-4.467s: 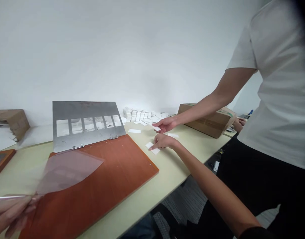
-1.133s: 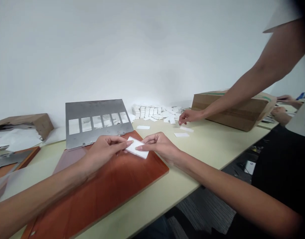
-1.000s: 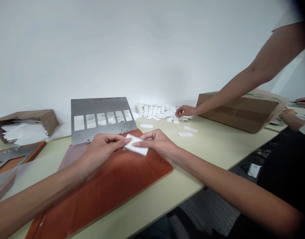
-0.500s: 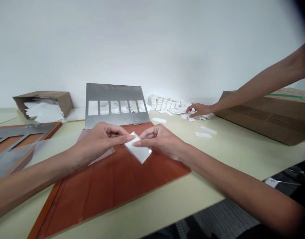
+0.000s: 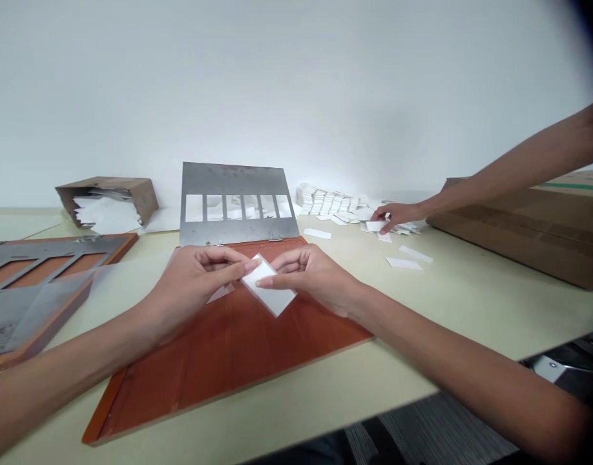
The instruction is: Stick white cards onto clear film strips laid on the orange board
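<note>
A small white card point(image 5: 274, 297) with a clear, shiny edge is held tilted in the air by both hands. My left hand point(image 5: 199, 278) pinches its upper left corner between thumb and fingers. My right hand point(image 5: 316, 274) grips it from the right, the thumb lying flat on its face. Beneath them lies a reddish-brown board point(image 5: 219, 361), with a raised grey metal plate point(image 5: 233, 174) hinged at its far edge; a row of rectangular cut-outs runs across the plate. A clear sheet piece point(image 5: 221, 293) rests on the board, partly behind my left hand.
A second board with a metal frame point(image 5: 39, 271) and a clear film lies at left. Behind it sits an open cardboard box point(image 5: 141, 194) of white sheets. Stacked white cards point(image 5: 325, 199) stand by the wall. Another person's hand point(image 5: 396, 214) holds a card near a large carton point(image 5: 519, 226).
The view has shifted slightly left, so the surroundings appear farther right. Both my hands keep hold of the card. The other person's hand has lifted a white card from the pile.
</note>
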A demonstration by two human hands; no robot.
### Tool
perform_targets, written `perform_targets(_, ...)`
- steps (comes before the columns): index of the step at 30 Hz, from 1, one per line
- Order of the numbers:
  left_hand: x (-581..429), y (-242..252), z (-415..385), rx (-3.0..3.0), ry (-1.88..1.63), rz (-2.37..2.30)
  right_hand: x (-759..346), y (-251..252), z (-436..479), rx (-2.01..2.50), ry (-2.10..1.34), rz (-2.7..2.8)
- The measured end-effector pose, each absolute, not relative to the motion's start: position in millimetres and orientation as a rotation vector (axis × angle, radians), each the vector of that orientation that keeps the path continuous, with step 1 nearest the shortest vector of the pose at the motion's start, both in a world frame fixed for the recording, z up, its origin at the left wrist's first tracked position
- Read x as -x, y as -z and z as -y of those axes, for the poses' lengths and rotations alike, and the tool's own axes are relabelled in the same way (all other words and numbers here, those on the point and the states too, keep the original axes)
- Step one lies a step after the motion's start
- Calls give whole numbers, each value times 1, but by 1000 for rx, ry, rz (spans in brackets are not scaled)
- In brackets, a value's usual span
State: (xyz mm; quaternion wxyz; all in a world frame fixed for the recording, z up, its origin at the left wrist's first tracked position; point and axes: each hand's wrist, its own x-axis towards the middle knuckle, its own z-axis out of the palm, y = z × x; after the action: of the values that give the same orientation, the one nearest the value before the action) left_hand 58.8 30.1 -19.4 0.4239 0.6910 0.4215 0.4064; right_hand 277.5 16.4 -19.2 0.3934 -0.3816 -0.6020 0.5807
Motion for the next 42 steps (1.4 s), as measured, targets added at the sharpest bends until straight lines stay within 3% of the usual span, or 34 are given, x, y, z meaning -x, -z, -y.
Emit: perform_targets(42, -69, 22, -16, -1646, -1130, -1007, -272, 21, -8, 1032, -1467, 1515)
